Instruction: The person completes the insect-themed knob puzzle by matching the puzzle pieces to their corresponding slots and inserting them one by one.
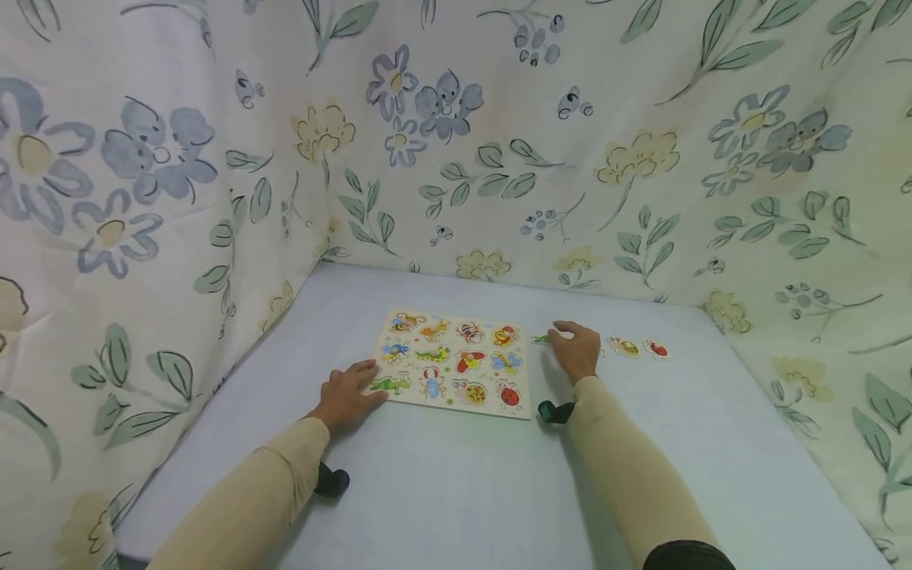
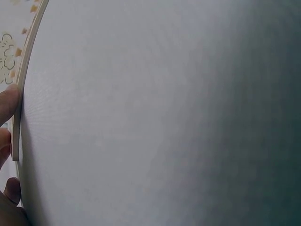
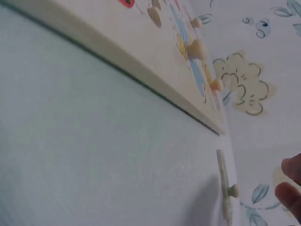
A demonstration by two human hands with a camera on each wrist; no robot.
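Observation:
A wooden peg puzzle board (image 1: pixel 449 408) with colourful insect pictures lies on the table. My left hand (image 1: pixel 347 396) holds its near left corner, thumb at the near edge and fingers along the left side. In the left wrist view, fingertips (image 2: pixel 8 106) touch the board's edge. My right hand (image 1: pixel 575 351) hovers just right of the board, above a green puzzle piece (image 1: pixel 541 340). The right wrist view shows a piece (image 3: pixel 224 188) lying flat with its knob up; the thumb and finger there stand apart from the knob, holding nothing.
To the right of my right hand lie a yellow spotted piece (image 1: pixel 624 347) and a red ladybug piece (image 1: pixel 657 349); another is mostly hidden by the hand. Flowered cloth (image 1: pixel 499 158) hangs behind and at both sides of the white table (image 1: pixel 456 491).

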